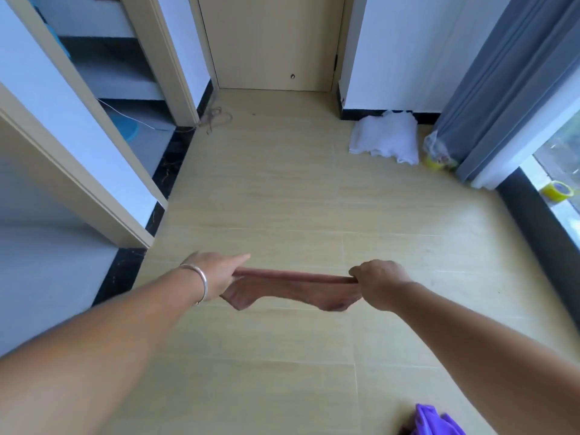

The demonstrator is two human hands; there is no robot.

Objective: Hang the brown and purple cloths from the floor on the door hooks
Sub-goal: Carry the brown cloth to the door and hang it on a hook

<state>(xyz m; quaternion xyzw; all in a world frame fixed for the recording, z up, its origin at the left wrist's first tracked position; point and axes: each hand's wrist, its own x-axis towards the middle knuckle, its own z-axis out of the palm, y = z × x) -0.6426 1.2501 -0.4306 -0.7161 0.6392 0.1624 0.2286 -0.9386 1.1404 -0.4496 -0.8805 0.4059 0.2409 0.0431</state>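
The brown cloth (292, 288) is stretched flat between my two hands, above the beige floor. My left hand (216, 274), with a silver bangle on the wrist, pinches its left edge with the index finger pointing forward. My right hand (381, 282) grips the cloth's right edge in curled fingers. The purple cloth (434, 420) lies crumpled on the floor at the bottom right, partly cut off by the frame edge. A closed beige door (270, 42) stands straight ahead at the far end; no hooks show on its visible lower part.
A white cloth (387, 141) lies against the far right wall. Beside it are a plastic bag (437, 150), a grey curtain (508, 89) and a yellow tape roll (558, 190) on the window sill. Door frames (94, 171) line the left, with a cord (216, 118) on the floor.
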